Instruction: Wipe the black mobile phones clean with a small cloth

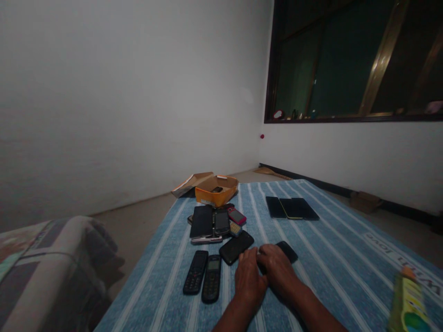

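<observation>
My left hand (249,279) lies low over the cloth, its fingers stretched forward beside a black touchscreen phone (236,247). Touching it, my right hand (277,268) curls over a dark mobile phone (288,251), whose far end sticks out past the knuckles; the rest is covered. Left of my hands lie two black keypad phones, one (195,272) slightly behind the other (211,279). Farther off is a pile with a large black phone or tablet (201,221), a dark smartphone (222,222), a pink-edged phone (237,215) and a yellowish keypad phone (236,229).
An open orange cardboard box (216,198) with a small phone inside stands beyond the pile. Several dark flat devices (292,208) lie together at the far right on the striped blue cloth (332,267). A yellow-green package (410,302) sits at the near right. Fabric-covered furniture (51,272) is at the left.
</observation>
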{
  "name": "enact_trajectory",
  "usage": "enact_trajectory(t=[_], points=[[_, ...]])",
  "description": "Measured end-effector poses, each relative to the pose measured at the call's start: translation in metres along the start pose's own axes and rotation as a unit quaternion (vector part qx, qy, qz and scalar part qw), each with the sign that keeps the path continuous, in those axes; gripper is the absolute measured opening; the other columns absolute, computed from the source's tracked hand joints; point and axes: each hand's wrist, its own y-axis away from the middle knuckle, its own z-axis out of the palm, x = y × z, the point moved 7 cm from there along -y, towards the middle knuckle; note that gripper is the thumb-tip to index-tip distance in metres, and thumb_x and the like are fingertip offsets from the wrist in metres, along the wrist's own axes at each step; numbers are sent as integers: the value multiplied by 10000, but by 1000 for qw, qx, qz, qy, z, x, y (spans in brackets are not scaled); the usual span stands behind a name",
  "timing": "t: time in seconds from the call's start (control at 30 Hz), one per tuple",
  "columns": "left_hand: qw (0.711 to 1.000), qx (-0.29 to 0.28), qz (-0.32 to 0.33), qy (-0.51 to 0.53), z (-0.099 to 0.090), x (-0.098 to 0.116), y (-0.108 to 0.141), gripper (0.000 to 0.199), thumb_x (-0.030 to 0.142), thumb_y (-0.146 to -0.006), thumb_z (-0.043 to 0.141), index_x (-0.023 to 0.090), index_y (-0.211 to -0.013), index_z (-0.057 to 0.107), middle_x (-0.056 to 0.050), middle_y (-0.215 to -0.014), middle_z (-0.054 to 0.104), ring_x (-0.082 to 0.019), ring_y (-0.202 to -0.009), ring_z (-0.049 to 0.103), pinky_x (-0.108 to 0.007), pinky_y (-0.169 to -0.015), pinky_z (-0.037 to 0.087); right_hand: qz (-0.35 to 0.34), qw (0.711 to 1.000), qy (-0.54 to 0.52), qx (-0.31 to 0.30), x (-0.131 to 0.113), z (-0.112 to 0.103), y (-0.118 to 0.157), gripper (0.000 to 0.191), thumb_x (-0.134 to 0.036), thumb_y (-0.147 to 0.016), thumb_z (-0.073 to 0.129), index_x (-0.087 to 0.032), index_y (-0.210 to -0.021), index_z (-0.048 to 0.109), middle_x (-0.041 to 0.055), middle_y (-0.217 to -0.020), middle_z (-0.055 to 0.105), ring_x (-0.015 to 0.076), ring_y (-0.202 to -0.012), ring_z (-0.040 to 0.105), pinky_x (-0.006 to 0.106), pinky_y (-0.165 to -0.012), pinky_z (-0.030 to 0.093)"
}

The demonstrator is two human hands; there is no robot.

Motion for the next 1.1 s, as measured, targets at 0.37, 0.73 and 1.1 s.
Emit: enact_trajectory(t=[0.37, 0.73, 1.1], points=[[999, -24, -11, -24, -6, 4, -2, 701, 196, -744, 584, 46, -1415, 444, -182, -1428, 519, -282, -1375, 418, -344, -1178, 245, -2, 1000, 10, -27, 1, 3, 2, 210, -176, -957, 536, -233, -1023, 727, 41, -946, 639, 183, -978, 549, 292, -834, 344], [999, -35, -7, -24, -12, 10, -2, 654, 159, -745, 567, 54, -1384, 473, -167, -1366, 558, -270, -1317, 457, -334, -1151, 266, 21, 998, 19, -49, 1, 4, 7, 185, -153, -929, 551, -171, -909, 734, 66, -943, 650, 203, -971, 555, 301, -819, 346], [999, -33, -4, -23, -10, 7, 1, 661, 173, -713, 584, 106, -1361, 478, -135, -1311, 564, -276, -1264, 460, -331, -1074, 334, 3, 1000, -9, -12, 2, -2, 20, 241, -58, -890, 523, -160, -769, 704, 55, -864, 636, 185, -877, 549, 292, -759, 349]])
